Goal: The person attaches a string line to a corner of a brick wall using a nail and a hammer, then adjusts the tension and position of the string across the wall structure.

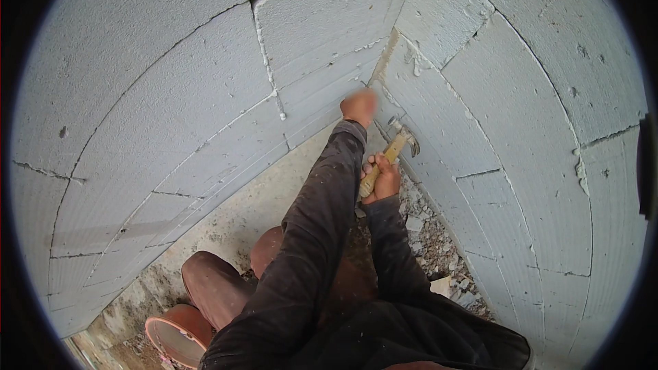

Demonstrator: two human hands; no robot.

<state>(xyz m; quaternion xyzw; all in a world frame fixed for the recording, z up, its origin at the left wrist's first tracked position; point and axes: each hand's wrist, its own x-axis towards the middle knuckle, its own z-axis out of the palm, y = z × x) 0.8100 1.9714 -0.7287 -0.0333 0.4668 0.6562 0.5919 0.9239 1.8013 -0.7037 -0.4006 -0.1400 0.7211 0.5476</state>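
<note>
My right hand (386,179) is wrapped round the yellow handle of a claw hammer (394,146). The hammer's metal head points up and away from me, close to the right-hand wall of pale blocks (473,116). Farther out, my left hand (359,105) is closed low in the corner where the two block walls meet. Its fingertips are blurred, and what they grip, if anything, cannot be made out. The left-hand block wall (212,82) runs right beside that hand. Both arms are in dark sleeves.
Broken rubble (418,216) lies along the foot of the right-hand wall. A concrete ledge (236,216) follows the base of the left-hand wall. An orange-brown bucket (179,334) stands at lower left, beside my bent knee (214,281). Mortar ridges stick out from several block joints.
</note>
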